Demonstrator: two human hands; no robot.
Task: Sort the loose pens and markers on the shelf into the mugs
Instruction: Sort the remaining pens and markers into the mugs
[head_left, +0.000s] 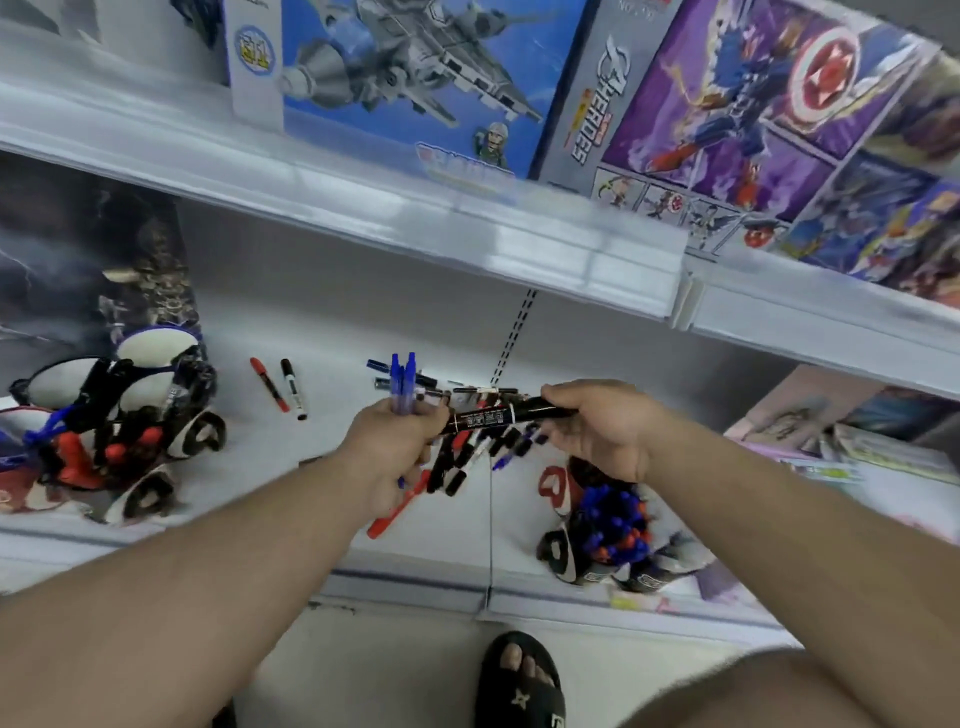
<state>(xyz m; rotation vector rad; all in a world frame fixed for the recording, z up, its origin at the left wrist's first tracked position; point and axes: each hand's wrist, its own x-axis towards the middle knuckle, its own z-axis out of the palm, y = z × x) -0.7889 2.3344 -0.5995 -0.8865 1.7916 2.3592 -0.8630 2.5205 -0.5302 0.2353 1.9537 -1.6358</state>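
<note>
Sideways, a black marker (506, 413) spans both grips; left hand (387, 441) also clutches upright blue pens (403, 382).

Left of the left hand (387, 441): two loose markers, red-capped marker (269, 383) and black-capped marker (293, 387); two blue pens (402, 382) gripped.

"HEROES" on grey-purple toy box (587, 119); black marker (493, 415) label print unreadable

Bare forearms (218, 566), no sleeves; black slide sandal (519, 691) with a small star emblem
</note>
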